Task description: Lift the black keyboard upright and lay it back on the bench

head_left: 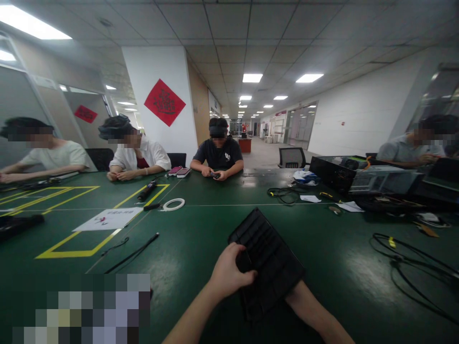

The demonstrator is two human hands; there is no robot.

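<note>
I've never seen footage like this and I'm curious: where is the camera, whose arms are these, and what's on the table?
The camera sits on a person's head, looking forward and down, so the two bare arms at the bottom are their own. The left hand grips the edge of a black ribbed panel over the green table. The right forearm runs beneath the panel; its hand is hidden. On the table lie a white ring, a printed sheet, yellow tape lines and black cables. Other people sit across the table.

Green table [201, 229] spreads wide; a white coiled ring [174, 204] sits by yellow tape lines [71, 252], a paper sheet [109, 219] nearby, black cables [412, 260] trailing at right.
</note>
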